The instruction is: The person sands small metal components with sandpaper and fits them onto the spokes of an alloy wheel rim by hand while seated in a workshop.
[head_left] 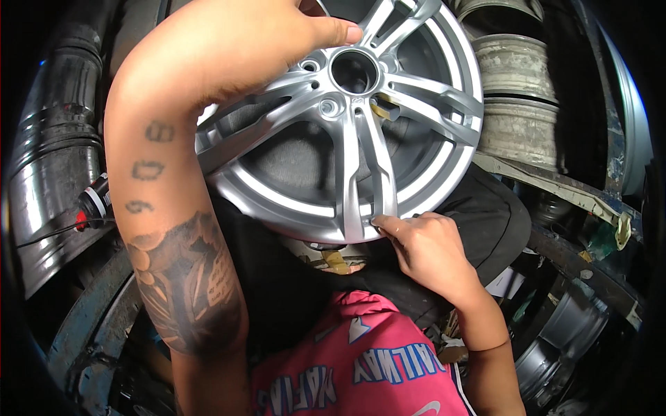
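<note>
A silver multi-spoke alloy wheel rim (pixel 348 187) leans tilted over my lap, its face toward me and its centre bore showing. My left hand (pixel 309 35) reaches across its upper left part, with the thumb stretched out over the face beside the bore. The other left fingers are mostly hidden or cut off by the upper edge. At the wheel's lower edge, my right hand (pixel 431 249) is closed on the rim, its fingers curled and a fingertip against the foot of a spoke. Behind the spokes, right of the bore, a small yellowish piece (pixel 381 109) shows.
Worn metal rims (pixel 519 132) are stacked at the right on a metal rack (pixel 555 187). Large shiny rims (pixel 59 152) stand at the left. Near my left forearm lies a black and red tool or bottle (pixel 96 201). Another dark rim (pixel 565 333) sits low at the right.
</note>
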A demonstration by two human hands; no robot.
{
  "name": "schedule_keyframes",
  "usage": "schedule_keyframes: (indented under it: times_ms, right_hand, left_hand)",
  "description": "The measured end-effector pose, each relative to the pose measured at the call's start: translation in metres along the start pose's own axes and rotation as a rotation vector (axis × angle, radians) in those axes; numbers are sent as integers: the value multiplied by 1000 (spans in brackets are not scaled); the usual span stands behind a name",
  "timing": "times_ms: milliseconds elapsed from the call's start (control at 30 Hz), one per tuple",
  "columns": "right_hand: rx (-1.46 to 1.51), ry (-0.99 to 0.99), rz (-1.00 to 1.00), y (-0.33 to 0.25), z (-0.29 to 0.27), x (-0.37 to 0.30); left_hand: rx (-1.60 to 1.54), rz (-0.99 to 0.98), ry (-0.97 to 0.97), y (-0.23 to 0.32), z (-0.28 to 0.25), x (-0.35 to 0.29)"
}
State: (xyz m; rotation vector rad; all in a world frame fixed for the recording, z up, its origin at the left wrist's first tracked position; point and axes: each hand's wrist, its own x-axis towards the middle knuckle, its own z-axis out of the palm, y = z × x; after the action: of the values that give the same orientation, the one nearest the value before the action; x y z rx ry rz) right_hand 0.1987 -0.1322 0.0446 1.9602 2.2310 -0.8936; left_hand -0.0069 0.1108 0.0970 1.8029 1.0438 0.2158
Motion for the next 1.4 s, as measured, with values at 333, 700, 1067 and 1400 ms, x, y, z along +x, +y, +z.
schedule_keyframes:
  times_ms: [333,700,1067,1400]
  right_hand:
    - [-80,-95,19,8,-4,7]
    - [7,-62,42,12,-3,2]
    - [120,1,36,19,6,3]
    - [-16,-48,4,17,1,3]
  left_hand:
    - [285,257,210,2,26,1]
    - [115,301,155,-20,11,10]
    - [-146,88,-50,15,-1,4]
    - [-142,81,-10,8,9,8]
